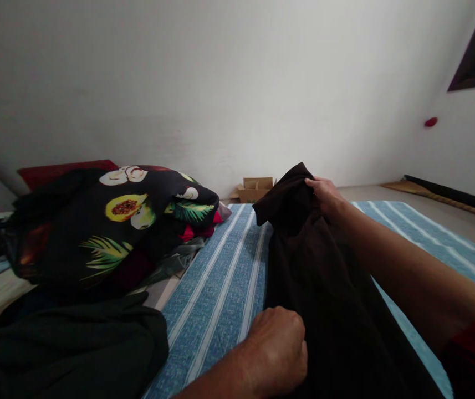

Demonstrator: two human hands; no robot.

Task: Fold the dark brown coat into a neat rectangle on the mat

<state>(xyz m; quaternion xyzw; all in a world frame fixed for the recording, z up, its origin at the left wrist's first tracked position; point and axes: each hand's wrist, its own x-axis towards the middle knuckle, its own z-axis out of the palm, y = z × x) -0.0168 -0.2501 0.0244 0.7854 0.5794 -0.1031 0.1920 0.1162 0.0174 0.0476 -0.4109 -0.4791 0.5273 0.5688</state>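
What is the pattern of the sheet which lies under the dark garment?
The sheet is blue with white stripes, shown in the head view.

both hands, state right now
Right hand: closed, holding the dark brown cloth garment near its far end.
Left hand: closed in a fist at its edge, grip hidden.

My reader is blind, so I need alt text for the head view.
The right hand holds up one end of a dark garment, the left hand closed at its edge, over a blue striped cloth; a fruit-print cloth lies heaped at left.
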